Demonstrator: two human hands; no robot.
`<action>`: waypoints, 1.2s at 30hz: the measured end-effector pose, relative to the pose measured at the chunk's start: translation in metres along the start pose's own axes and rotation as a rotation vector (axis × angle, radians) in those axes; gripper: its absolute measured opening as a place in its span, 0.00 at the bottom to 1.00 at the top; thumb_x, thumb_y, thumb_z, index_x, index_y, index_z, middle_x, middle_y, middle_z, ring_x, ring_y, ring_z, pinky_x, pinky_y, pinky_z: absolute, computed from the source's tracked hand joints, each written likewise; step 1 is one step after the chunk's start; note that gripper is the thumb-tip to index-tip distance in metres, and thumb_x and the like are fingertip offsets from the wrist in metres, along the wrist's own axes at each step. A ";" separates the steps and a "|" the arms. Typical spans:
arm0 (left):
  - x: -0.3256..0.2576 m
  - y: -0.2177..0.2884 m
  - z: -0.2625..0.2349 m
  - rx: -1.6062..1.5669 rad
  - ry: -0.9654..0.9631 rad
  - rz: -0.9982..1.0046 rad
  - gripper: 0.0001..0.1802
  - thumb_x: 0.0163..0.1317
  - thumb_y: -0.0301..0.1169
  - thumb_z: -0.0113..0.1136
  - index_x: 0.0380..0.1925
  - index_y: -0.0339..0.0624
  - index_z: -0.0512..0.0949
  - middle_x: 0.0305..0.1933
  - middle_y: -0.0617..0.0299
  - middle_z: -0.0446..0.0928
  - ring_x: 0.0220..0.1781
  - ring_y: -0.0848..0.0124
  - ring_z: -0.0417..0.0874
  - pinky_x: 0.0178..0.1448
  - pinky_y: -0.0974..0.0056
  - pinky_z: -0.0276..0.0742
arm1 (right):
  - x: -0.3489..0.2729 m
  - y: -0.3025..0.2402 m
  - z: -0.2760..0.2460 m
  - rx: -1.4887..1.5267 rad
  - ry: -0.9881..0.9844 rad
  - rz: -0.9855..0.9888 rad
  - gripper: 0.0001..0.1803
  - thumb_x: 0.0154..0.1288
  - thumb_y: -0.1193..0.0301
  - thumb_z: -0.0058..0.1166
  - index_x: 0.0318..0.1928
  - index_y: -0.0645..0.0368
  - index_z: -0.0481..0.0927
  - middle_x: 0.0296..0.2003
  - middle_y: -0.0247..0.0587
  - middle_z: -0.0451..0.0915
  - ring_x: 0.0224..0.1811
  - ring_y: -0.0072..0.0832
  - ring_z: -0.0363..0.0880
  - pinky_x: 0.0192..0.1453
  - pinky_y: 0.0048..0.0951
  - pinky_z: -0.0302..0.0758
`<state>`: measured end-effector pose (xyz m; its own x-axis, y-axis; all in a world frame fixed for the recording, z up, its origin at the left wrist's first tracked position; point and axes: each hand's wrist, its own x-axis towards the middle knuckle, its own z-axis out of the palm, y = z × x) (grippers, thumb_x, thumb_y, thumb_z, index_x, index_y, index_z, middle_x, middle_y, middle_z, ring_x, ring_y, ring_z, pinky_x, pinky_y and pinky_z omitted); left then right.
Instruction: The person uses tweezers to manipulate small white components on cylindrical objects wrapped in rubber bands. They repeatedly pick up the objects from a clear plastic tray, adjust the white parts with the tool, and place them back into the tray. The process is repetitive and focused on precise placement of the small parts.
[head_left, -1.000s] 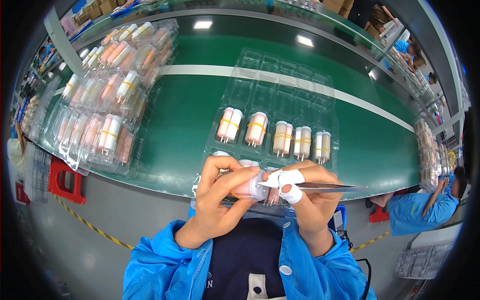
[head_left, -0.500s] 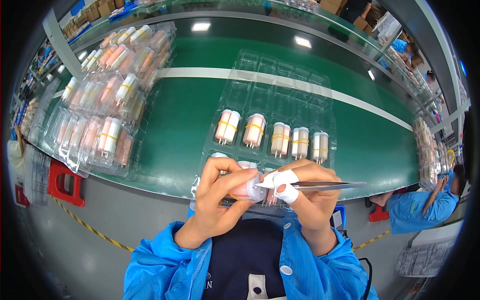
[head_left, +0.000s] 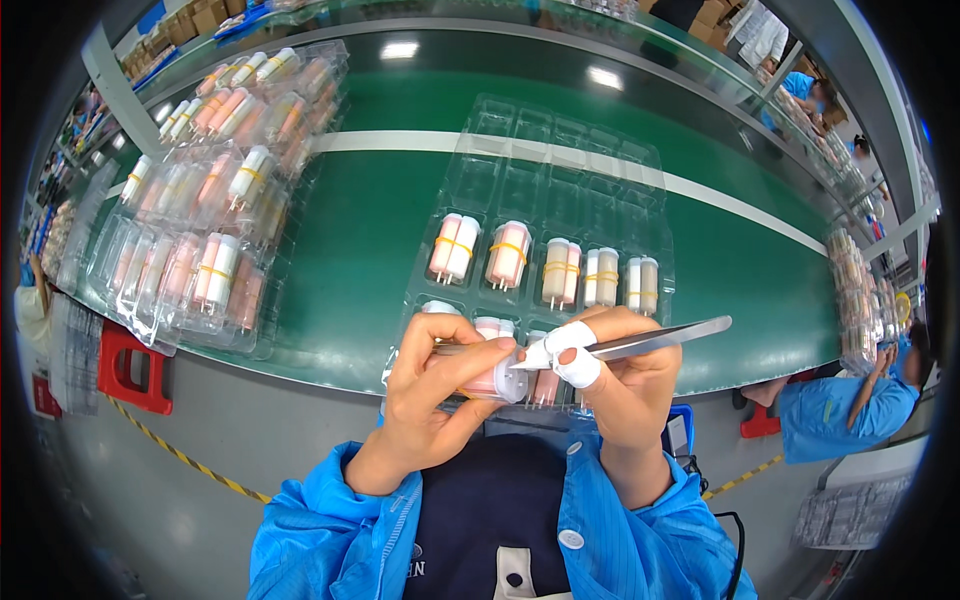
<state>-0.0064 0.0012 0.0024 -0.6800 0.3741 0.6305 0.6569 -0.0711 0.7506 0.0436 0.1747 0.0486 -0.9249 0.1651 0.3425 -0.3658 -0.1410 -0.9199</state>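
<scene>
My left hand (head_left: 428,400) is closed round a banded pair of pink cylinders (head_left: 482,384), its pale capped end facing right. In my right hand (head_left: 628,385), thumb and finger pinch metal tweezers (head_left: 665,340). White tape wraps those two fingertips. The tweezers' tip reaches the capped end of the pair; the exact contact is too small to make out. Both hands are above the near edge of a clear plastic tray (head_left: 482,185). Its middle row holds several banded pairs of pink, white and grey cylinders (head_left: 508,255) with pins; my hands partly cover the near row.
Stacked clear trays (head_left: 215,225) full of similar pairs stand at the left on the green bench (head_left: 370,230). A red stool (head_left: 135,368) is below them. At the right, a co-worker in a blue smock (head_left: 840,415) sits by more stacked trays (head_left: 855,310).
The rear end of the tweezers has risen and turned, showing more of its flat side. My right hand has shifted slightly; my left hand keeps its hold on the pair.
</scene>
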 end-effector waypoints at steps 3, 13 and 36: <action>0.000 -0.002 0.000 -0.002 0.009 0.021 0.27 0.40 0.21 0.69 0.47 0.38 0.80 0.42 0.52 0.71 0.42 0.63 0.76 0.43 0.64 0.74 | -0.001 0.000 0.001 0.031 0.032 0.005 0.07 0.57 0.79 0.61 0.37 0.68 0.81 0.29 0.42 0.81 0.26 0.19 0.77 0.28 0.20 0.72; 0.003 0.005 0.003 -0.007 0.088 -0.035 0.27 0.39 0.21 0.73 0.45 0.37 0.80 0.40 0.54 0.74 0.38 0.66 0.78 0.37 0.66 0.75 | -0.009 0.004 0.002 -0.020 0.024 -0.180 0.09 0.54 0.82 0.61 0.38 0.68 0.80 0.34 0.50 0.83 0.36 0.29 0.81 0.40 0.26 0.76; 0.005 0.003 0.000 -0.003 0.049 -0.066 0.29 0.41 0.20 0.71 0.48 0.32 0.77 0.43 0.49 0.77 0.43 0.62 0.81 0.43 0.64 0.79 | -0.012 0.007 0.000 0.055 0.052 -0.114 0.10 0.54 0.82 0.61 0.38 0.69 0.80 0.36 0.52 0.82 0.38 0.30 0.81 0.41 0.27 0.77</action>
<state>-0.0077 0.0028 0.0078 -0.7372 0.3327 0.5881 0.6088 -0.0506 0.7917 0.0520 0.1713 0.0381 -0.8710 0.2334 0.4323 -0.4746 -0.1719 -0.8633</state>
